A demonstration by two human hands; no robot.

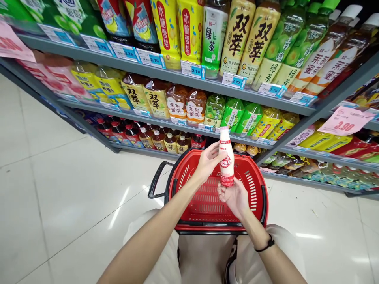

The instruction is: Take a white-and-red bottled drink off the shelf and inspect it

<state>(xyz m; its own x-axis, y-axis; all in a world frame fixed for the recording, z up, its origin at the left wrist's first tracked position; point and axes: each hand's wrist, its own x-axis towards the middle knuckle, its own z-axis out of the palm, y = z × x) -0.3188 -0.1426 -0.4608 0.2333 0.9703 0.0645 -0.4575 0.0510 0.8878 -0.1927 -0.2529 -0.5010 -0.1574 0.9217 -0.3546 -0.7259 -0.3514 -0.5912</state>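
Left hand [209, 159]: fingers wrapped on the upper body of the bottle [226, 157], gripping it from the left side.
Right hand [233, 195]: closed around the bottle's base from below; black band on the wrist.
Bottle: white with red label and pale cap, upright, held between both hands, label side toward the person.
Basket [254, 179]: red, slotted walls, black handle folded out to the left; directly beneath and just beyond the hands. Interior appears bare where visible.
Progress, judged: bottle is off the shelf and in hand, being inspected; not yet in the basket. Lowering it in is what remains, if it is kept.
Shelves [177, 77]: beyond the hands, rows of tea and juice bottles with blue price tags.
Floor [59, 189]: pale glossy tile, left of the left hand.
Person: crouched, knees either side of the basket.
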